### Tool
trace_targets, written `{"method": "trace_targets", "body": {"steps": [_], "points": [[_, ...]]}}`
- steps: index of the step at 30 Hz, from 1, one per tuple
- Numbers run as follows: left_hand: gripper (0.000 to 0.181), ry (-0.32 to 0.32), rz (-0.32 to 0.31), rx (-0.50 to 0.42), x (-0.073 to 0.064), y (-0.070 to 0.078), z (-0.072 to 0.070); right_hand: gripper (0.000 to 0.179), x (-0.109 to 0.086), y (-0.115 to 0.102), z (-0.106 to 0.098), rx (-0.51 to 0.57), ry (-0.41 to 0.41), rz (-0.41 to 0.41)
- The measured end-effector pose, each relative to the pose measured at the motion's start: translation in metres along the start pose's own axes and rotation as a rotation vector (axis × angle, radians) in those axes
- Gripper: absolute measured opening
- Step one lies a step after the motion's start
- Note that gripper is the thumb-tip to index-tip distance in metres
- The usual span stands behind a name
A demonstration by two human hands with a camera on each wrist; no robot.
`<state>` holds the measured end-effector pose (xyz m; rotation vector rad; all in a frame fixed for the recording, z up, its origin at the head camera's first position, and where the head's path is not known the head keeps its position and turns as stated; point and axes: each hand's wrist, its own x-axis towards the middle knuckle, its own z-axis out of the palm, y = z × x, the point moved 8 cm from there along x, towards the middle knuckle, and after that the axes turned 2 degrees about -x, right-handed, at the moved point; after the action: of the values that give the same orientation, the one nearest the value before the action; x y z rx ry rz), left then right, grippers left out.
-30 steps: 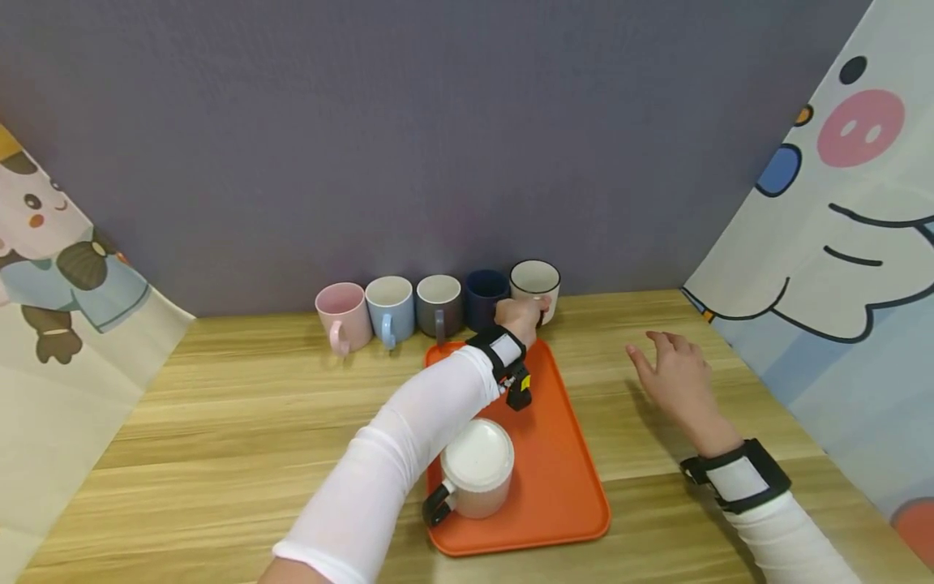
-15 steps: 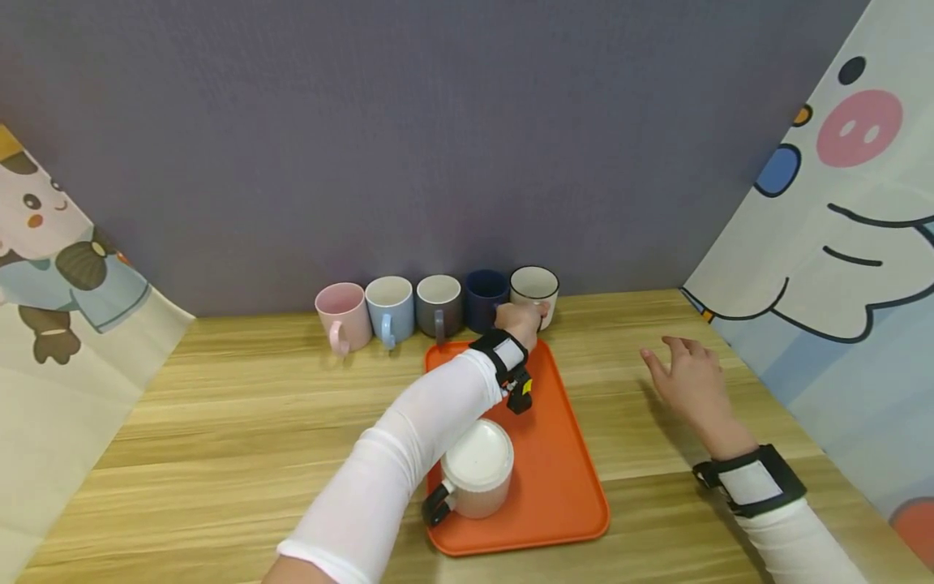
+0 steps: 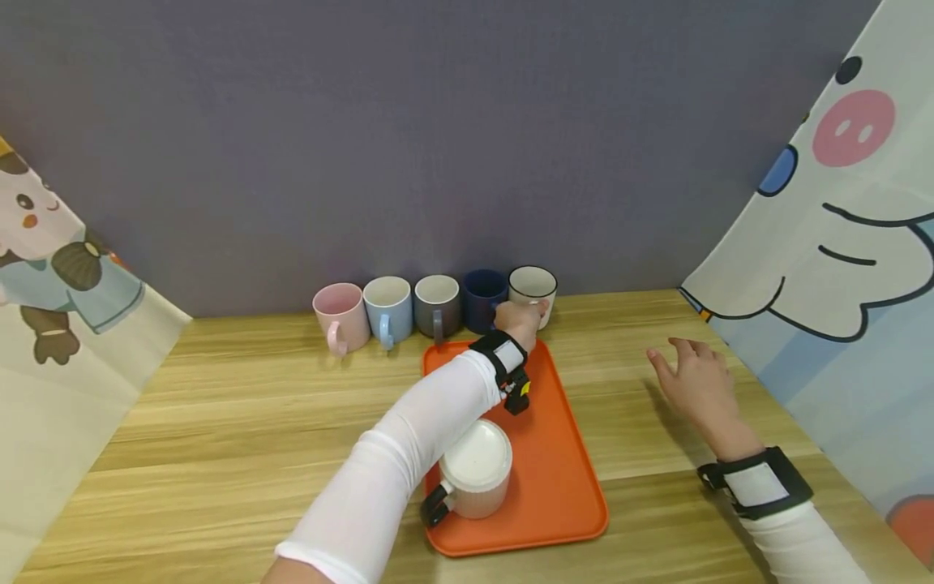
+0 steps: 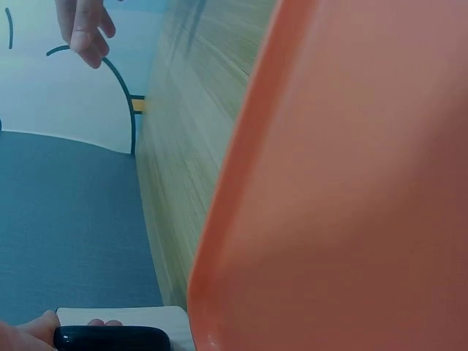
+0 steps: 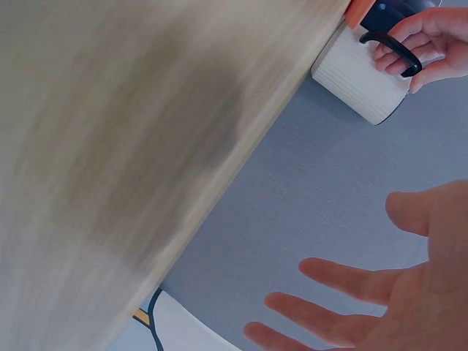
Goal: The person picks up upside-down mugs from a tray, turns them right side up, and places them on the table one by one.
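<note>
At the right end of a mug row, my left hand (image 3: 518, 318) grips the black handle (image 5: 395, 50) of a white ribbed mug (image 3: 533, 284) with a dark rim. In the right wrist view its fingers curl through that handle, and the mug (image 5: 358, 77) stands upright at the table's back edge. Close on its left is a navy mug (image 3: 485, 294). My right hand (image 3: 702, 389) hovers over the right side of the table, fingers spread and holding nothing. Under my left forearm, another white mug (image 3: 477, 458) with a black handle sits on the orange tray (image 3: 562, 478), apparently upside down.
Grey (image 3: 438, 302), light blue (image 3: 390, 307) and pink (image 3: 343, 316) mugs continue the row leftward, handles facing me. A grey panel (image 3: 467, 146) rises right behind the row. Printed cloths (image 3: 861, 268) flank the wooden table (image 3: 255, 422).
The white mug has come down slightly and toward me in my left hand, then stays still. My right hand has drifted a little to the right and toward me.
</note>
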<state>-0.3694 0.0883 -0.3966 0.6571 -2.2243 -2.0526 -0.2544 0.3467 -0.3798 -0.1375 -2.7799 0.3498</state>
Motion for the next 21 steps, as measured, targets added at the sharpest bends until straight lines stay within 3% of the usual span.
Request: {"method": "trace_targets", "body": {"steps": [7,15,18,20,21], "points": [[0.054,-0.052,0.020,-0.021,-0.003,0.003,0.003,0.066,0.000,0.003,0.000,-0.007,-0.002,0.001],[0.053,-0.196,0.077,0.013,-0.011,0.016,0.009,0.068,-0.001,0.004,0.001,-0.011,-0.027,0.020],[0.057,-0.265,0.078,-0.031,-0.016,0.022,0.007,0.068,-0.001,0.004,0.000,-0.010,-0.033,0.025],[0.059,-0.351,0.069,-0.056,-0.021,0.027,0.004,0.068,0.000,0.003,0.000,-0.012,-0.038,0.021],[0.052,-0.395,0.061,-0.055,-0.023,0.029,0.002,0.069,0.000,0.002,0.001,-0.012,-0.040,0.018]]}}
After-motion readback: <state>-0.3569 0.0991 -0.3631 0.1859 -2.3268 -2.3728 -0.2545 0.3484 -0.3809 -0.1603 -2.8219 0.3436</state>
